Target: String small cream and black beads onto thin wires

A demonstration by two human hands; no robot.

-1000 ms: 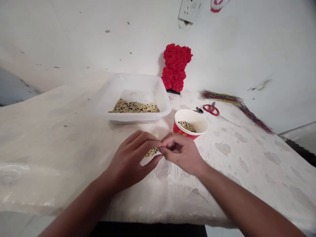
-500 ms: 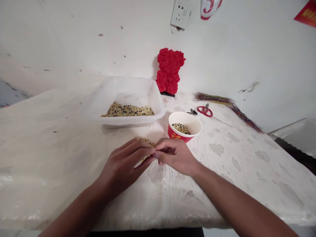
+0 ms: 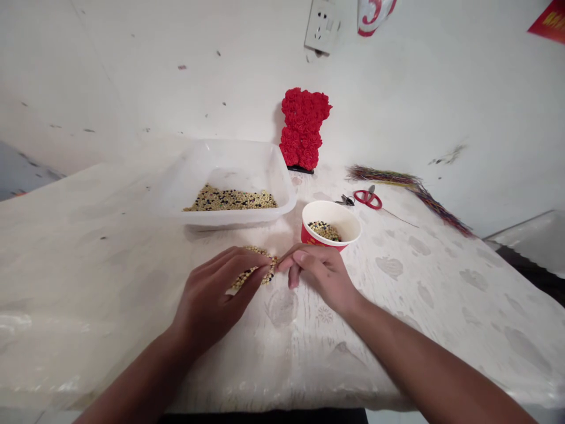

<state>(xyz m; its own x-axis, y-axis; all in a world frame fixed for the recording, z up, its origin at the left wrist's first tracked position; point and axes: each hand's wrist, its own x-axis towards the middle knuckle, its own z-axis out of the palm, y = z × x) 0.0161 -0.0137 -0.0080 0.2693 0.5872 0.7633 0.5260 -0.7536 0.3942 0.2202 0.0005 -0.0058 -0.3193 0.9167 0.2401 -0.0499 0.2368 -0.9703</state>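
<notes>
1. Left hand (image 3: 212, 296) was curled, fingers closed over a strand of small round beads (image 3: 260, 251), cream with some dark. The strand sat between both hands, near the bench edge.
2. Right hand (image 3: 318, 278) had thumb and forefinger close together at the strand's right end. Could not tell if they pinched the thread.
3. Main risk: a loose or unknotted end. Slack there could let beads run off and scatter.
4. Round, hard-looking beads would roll easily on the bench's (image 3: 309, 368) glossy patterned plastic cover.
5. Clear plastic tray (image 3: 229, 219), far left, held loose mixed beads. Its low, shiny wall could get knocked.
6. Red paper cup (image 3: 311, 234), printed, stood right of the tray, holding more beads. Light and close to the right hand, so a tip risk.
7. Red-handled scissors (image 3: 367, 199) and a bundle of multicoloured threads (image 3: 410, 191) lay far right.
</notes>
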